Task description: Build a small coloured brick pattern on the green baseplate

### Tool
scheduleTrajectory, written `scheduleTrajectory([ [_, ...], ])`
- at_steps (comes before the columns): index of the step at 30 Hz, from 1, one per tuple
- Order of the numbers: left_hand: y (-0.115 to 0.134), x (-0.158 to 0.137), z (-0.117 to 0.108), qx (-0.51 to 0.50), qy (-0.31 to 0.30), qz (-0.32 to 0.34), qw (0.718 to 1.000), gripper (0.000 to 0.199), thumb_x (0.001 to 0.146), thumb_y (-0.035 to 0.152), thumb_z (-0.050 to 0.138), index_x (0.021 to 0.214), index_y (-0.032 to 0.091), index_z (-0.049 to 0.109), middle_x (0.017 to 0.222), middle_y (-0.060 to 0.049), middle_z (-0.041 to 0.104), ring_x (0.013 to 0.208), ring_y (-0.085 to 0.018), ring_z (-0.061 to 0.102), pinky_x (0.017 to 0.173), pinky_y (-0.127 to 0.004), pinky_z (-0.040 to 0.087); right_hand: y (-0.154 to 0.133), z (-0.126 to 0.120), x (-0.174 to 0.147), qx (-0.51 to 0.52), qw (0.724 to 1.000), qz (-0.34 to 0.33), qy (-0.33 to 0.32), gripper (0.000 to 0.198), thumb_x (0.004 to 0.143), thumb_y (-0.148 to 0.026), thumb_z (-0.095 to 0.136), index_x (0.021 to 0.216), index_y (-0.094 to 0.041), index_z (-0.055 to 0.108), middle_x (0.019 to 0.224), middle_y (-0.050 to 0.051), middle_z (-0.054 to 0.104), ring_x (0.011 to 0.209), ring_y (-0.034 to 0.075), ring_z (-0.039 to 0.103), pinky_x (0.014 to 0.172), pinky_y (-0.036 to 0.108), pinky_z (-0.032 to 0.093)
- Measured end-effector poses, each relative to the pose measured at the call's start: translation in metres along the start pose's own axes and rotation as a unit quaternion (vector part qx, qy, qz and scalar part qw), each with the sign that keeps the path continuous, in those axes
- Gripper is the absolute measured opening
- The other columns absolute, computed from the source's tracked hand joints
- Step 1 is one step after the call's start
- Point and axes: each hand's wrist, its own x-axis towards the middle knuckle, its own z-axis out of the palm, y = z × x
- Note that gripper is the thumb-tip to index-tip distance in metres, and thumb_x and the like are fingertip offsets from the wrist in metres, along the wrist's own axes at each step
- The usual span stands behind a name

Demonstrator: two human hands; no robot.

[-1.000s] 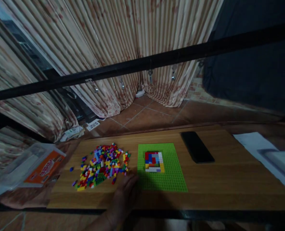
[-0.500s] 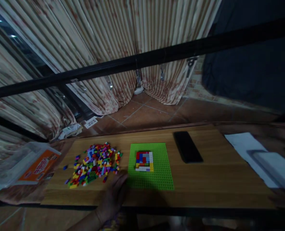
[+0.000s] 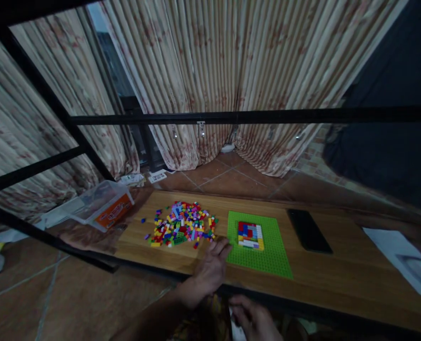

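Note:
My left hand (image 3: 212, 265) rests at the near edge of the wooden table, fingers stretched out and lying flat, with nothing seen in it. Its fingertips are between a heap of small coloured toy bricks (image 3: 182, 222) and the left edge of a green baseplate (image 3: 278, 255). On that plate sits a small block of bricks (image 3: 250, 235) in red, blue, white and yellow. Below the table edge, over the lap, is my right hand (image 3: 255, 319) with its fingers curled. Something whitish shows beside its fingertips; what they hold, if anything, cannot be made out.
A black phone-like slab (image 3: 309, 230) lies right of the baseplate. White paper (image 3: 391, 246) is at the far right. A clear plastic box with an orange label (image 3: 114, 210) stands left of the table (image 3: 153, 263). A black metal bar (image 3: 285, 116) crosses beyond it.
The camera view has turned left, so the table appears shifted right. My right hand has come into view at the bottom. My left hand stays beside the baseplate, its fingers more plainly visible.

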Motion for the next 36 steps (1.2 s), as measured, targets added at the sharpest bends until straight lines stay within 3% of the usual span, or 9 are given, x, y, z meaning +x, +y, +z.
scheduleTrajectory([
  [3,0.001,0.001,0.001,0.000,-0.009,0.010,1.000,0.050,0.083,0.007,0.044,0.131,0.019,0.052,0.139,-0.006,0.051,0.129,-0.023,0.042,0.114,-0.043,0.032,0.000,-0.036,0.011,0.043,0.985,0.042,0.164,0.038,0.089,-0.049,0.044,0.104,-0.023,0.067,0.098,0.008,0.073,0.096,0.025,0.068,0.079,0.032,0.054],
  [5,0.001,0.001,0.000,-0.004,-0.005,0.013,1.000,0.046,0.086,0.009,0.044,0.130,0.020,0.054,0.137,-0.004,0.053,0.127,-0.024,0.042,0.113,-0.043,0.032,0.000,-0.061,0.022,0.005,0.967,0.071,0.244,0.043,0.087,-0.051,0.043,0.109,-0.020,0.064,0.107,0.012,0.070,0.096,0.027,0.067,0.080,0.036,0.054],
  [10,0.011,-0.009,-0.003,-0.001,-0.010,0.050,0.999,0.039,0.090,0.018,0.044,0.128,0.020,0.054,0.130,-0.007,0.056,0.119,-0.025,0.046,0.107,-0.044,0.037,0.015,-0.083,0.064,-0.120,0.924,0.075,0.356,0.053,0.086,-0.049,0.042,0.121,-0.011,0.056,0.117,0.021,0.060,0.107,0.032,0.060,0.090,0.047,0.048],
  [15,0.028,-0.015,0.006,-0.015,0.010,0.028,0.999,0.031,0.090,0.020,0.045,0.119,0.022,0.058,0.119,-0.005,0.060,0.109,-0.025,0.050,0.100,-0.046,0.041,0.026,-0.074,0.093,-0.110,0.942,0.019,0.316,0.040,0.087,-0.036,0.041,0.114,-0.012,0.060,0.110,0.017,0.065,0.104,0.028,0.061,0.094,0.045,0.046],
  [19,0.040,-0.012,0.016,-0.035,0.016,0.052,0.998,0.028,0.087,0.020,0.050,0.114,0.019,0.060,0.109,-0.007,0.063,0.098,-0.025,0.054,0.094,-0.046,0.046,0.025,-0.087,0.107,-0.083,0.960,-0.003,0.267,0.035,0.087,-0.030,0.043,0.111,-0.016,0.062,0.111,0.011,0.068,0.103,0.023,0.062,0.095,0.041,0.047],
  [26,0.040,0.002,0.019,-0.140,0.039,0.110,0.983,0.030,0.088,0.016,0.047,0.115,0.015,0.060,0.111,-0.010,0.064,0.101,-0.022,0.057,0.091,-0.039,0.050,0.017,-0.119,0.152,-0.103,0.956,0.045,0.271,0.038,0.091,-0.031,0.036,0.114,-0.017,0.062,0.110,0.012,0.069,0.103,0.024,0.063,0.092,0.040,0.047],
  [30,0.030,0.008,0.021,-0.182,0.059,0.090,0.977,0.030,0.090,0.015,0.043,0.115,0.016,0.060,0.113,-0.011,0.064,0.104,-0.021,0.058,0.091,-0.037,0.050,-0.003,-0.102,0.178,-0.147,0.955,0.050,0.251,0.050,0.092,-0.044,0.039,0.129,-0.014,0.053,0.132,0.016,0.056,0.125,0.028,0.048,0.106,0.046,0.034],
  [33,0.025,0.007,0.024,-0.216,0.068,0.065,0.972,0.029,0.091,0.014,0.042,0.113,0.017,0.061,0.111,-0.011,0.064,0.103,-0.020,0.059,0.089,-0.035,0.051,-0.014,-0.081,0.182,-0.264,0.939,0.070,0.210,0.064,0.092,-0.053,0.034,0.141,-0.011,0.038,0.144,0.018,0.042,0.136,0.033,0.033,0.110,0.057,0.020],
  [36,0.026,0.004,0.025,-0.256,0.072,0.054,0.963,0.026,0.091,0.014,0.044,0.110,0.017,0.061,0.108,-0.010,0.064,0.099,-0.018,0.060,0.086,-0.033,0.052,-0.014,-0.071,0.179,-0.315,0.926,0.080,0.195,0.069,0.093,-0.056,0.029,0.143,-0.009,0.034,0.147,0.018,0.038,0.138,0.033,0.026,0.111,0.056,0.017],
])
